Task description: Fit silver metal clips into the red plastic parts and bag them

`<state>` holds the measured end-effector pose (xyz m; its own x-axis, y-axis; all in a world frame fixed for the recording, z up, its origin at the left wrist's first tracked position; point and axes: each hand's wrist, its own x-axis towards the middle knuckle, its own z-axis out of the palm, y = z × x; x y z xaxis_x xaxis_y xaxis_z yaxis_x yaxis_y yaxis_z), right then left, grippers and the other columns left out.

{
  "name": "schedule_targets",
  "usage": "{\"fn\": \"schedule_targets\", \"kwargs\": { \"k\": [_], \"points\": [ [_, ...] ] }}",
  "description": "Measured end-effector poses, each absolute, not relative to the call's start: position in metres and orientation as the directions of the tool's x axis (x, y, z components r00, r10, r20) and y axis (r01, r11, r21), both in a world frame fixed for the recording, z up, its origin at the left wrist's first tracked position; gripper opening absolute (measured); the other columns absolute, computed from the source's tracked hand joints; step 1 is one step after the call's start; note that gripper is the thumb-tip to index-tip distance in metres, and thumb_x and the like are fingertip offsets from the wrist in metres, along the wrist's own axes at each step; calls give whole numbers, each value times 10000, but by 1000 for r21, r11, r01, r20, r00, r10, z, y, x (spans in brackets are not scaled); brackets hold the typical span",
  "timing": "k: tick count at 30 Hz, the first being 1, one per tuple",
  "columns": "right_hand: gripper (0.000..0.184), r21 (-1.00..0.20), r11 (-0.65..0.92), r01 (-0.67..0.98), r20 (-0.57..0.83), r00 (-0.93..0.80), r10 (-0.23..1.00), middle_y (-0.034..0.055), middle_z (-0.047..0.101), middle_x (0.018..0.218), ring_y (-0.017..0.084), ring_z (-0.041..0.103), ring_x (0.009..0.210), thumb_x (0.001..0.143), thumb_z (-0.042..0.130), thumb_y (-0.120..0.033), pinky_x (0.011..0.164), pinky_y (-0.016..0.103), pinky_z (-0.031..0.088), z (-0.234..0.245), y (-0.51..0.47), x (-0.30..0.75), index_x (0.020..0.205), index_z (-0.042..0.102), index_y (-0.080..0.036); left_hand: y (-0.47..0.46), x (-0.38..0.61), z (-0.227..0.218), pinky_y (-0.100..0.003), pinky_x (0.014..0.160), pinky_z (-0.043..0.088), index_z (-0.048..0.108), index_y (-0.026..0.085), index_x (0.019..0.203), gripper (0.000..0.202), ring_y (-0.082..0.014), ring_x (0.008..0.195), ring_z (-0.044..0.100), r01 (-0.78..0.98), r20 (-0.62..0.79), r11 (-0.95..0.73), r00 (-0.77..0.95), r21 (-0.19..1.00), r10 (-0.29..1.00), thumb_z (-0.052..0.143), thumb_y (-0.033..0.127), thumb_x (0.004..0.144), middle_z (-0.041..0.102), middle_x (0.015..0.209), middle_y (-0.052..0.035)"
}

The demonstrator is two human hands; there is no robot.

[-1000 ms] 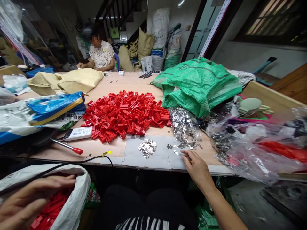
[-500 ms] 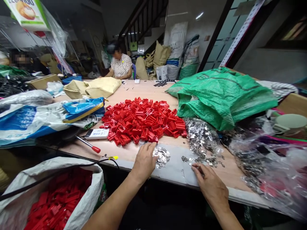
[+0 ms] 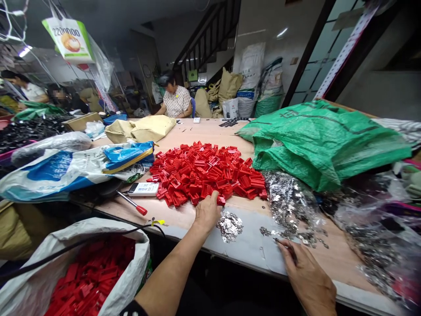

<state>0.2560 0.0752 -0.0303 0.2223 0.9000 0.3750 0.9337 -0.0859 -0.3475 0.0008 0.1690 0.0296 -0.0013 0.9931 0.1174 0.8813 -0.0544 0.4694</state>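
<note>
My left hand [image 3: 208, 213] is at the near edge of a heap of red plastic pieces [image 3: 197, 171], its thumb and index finger apart beside a red piece [image 3: 221, 201]. Some of its fingers are hidden. Just right of it lies a small pile of flat, shiny metal pieces [image 3: 230, 227] on a grey sheet [image 3: 250, 245]. My right hand [image 3: 307, 274] is closed in a pinch around a slim, dark, metal-looking object [image 3: 291, 253]. Its tip points left over the sheet, near scattered metal pieces [image 3: 268, 231]. The fingers hide most of that object.
A clear bag of metal pieces [image 3: 289, 202] and a green woven sack [image 3: 329, 140] are at right. A red-handled tool [image 3: 140, 210] and a white device [image 3: 144, 189] lie left. Below stands an open white sack [image 3: 19, 272] of red pieces. A person [image 3: 177, 101] sits across the table.
My left hand has moved from beside the metal pile to the edge of the red heap. My right hand keeps its pinch. The camera view has shifted, so the scene sits lower and farther right.
</note>
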Motion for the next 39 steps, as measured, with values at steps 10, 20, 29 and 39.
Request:
{"fn": "schedule_targets", "kwargs": {
  "k": [10,20,29,39],
  "points": [
    [425,-381,-46,923,440,225,869,65,707,1035,258,683,893,891,329,-537,651,328,516,-36,75,257,978,635,-254,156,-15,17,-280,728,441,528,206,818,73,-186,768,604,788,263,-88,-97,609,960,584,249,836,608,774,-18],
    [356,-514,-117,850,326,319,890,57,729,802,261,660,603,825,412,-535,488,314,448,-24,73,257,926,632,-274,141,-19,8,-263,728,476,583,193,852,191,-144,784,601,564,332,-168,-202,808,922,490,46,773,605,860,-18],
    [373,-640,-106,761,280,360,890,45,753,838,277,705,738,767,487,-557,556,302,488,-24,77,267,872,681,-258,104,-12,23,-268,706,498,565,191,829,56,-160,788,593,455,439,-353,-94,817,894,617,196,810,601,843,-26],
    [348,-886,85,455,212,236,949,70,736,877,232,681,818,790,582,-514,698,288,518,10,52,218,887,672,-192,54,-9,35,-281,741,481,531,210,976,237,-161,781,582,468,519,-481,55,741,853,616,115,776,613,893,-30]
  ]
}}
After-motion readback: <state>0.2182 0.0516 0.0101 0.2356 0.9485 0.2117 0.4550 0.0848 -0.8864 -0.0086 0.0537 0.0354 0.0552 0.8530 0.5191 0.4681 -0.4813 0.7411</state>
